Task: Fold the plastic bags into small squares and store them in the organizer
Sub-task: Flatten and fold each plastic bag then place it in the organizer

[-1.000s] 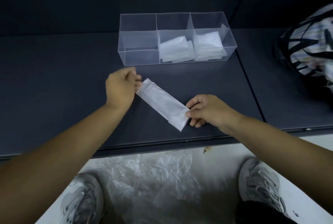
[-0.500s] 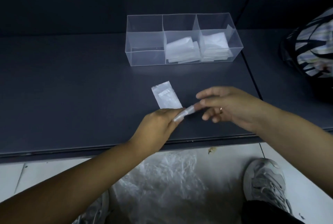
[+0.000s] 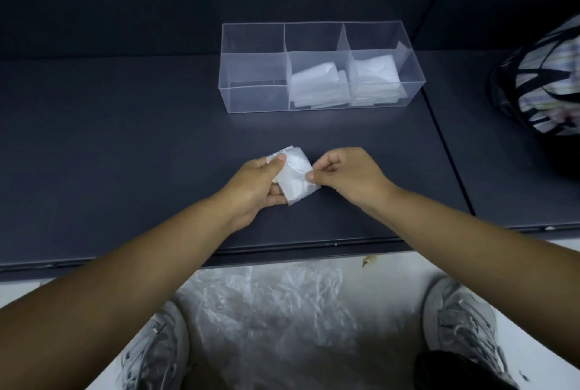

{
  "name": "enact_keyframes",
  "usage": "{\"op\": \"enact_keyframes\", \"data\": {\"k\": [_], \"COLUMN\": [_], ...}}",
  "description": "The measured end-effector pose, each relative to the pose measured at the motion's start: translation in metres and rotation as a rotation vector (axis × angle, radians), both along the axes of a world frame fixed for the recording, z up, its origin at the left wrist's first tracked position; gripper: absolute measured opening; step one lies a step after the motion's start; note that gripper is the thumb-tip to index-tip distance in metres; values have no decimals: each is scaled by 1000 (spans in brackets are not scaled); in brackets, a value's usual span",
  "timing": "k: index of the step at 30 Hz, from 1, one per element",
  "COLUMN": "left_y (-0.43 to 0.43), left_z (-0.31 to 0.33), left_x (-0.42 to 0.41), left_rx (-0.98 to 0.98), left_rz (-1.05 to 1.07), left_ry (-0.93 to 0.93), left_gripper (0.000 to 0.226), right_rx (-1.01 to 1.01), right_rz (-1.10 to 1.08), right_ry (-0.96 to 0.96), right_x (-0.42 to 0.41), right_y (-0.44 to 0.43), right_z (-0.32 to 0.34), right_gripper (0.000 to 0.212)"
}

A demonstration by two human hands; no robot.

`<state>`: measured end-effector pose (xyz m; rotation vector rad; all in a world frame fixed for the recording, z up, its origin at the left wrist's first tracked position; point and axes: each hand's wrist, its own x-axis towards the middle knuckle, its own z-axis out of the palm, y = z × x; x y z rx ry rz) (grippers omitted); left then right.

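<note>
Here, the left hand and right hand pinch the folded bag over the table; the organizer stands beyond, a striped bag rightward.

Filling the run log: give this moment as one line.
stage: folding | left hand: grips folded bag | right hand: pinches bag edge | organizer: middle, right compartments stocked

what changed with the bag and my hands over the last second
The plastic bag went from a long strip to a small folded square. The left hand brought the far end over and now grips the square's left side, thumb on top; the right hand pinches its right edge. The organizer and the folded bags inside stayed put.
</note>
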<state>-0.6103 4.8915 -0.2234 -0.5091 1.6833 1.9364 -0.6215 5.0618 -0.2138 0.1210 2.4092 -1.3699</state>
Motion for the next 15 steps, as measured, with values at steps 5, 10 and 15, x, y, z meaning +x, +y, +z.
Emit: {"op": "enact_keyframes", "data": {"k": [5,10,15], "left_y": [-8,-21,-17], "left_z": [7,1,-21], "left_x": [-1,9,8], "left_rx": [-212,-1033,-1260], "left_rz": [90,-121,-651], "left_ry": [180,909,861], "left_gripper": [20,32,60], "right_rx": [123,243,320], "right_rz": [17,65,78], "right_ry": [23,34,84], "right_x": [-10,-15,-11], "right_y": [-9,-14,-18], "right_z": [-2,-1,-2], "right_gripper": [21,14,15]}}
